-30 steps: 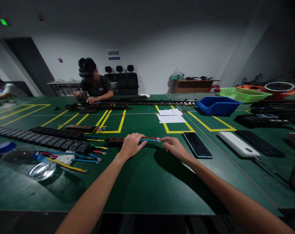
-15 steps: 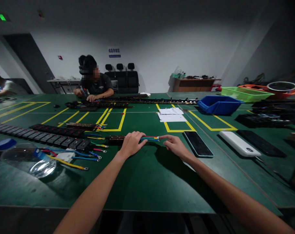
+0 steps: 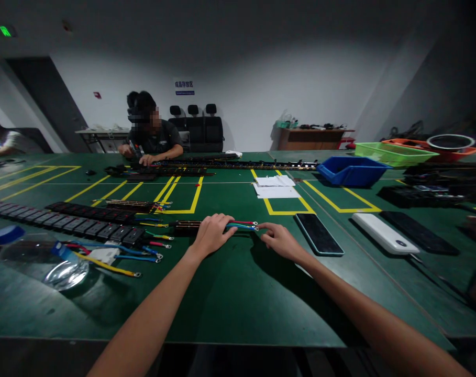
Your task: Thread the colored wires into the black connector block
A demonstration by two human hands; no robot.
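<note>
My left hand (image 3: 214,234) lies over a bundle of wires (image 3: 187,225), its fingers wrapped round it and the thumb along the near side. Red, green and blue wire ends with ring terminals (image 3: 255,226) stick out to the right of that hand. My right hand (image 3: 279,240) has its index finger stretched toward these terminals, the fingertip at the blue wire's end. The thumb sits apart below it and the other fingers are curled. Left of the bundle, black segmented strips (image 3: 92,225) lie with coloured wires ending in ring terminals.
A phone (image 3: 319,233) and a white power bank (image 3: 379,233) lie to the right. Papers (image 3: 276,187) and a blue bin (image 3: 351,172) are farther back. A clear bottle (image 3: 33,259) stands front left. Across the table, a person (image 3: 155,139) works on another strip.
My right index finger has dipped slightly onto the terminals, and the wire ends have spread apart. My left hand stays on the bundle. The view has shifted slightly.
</note>
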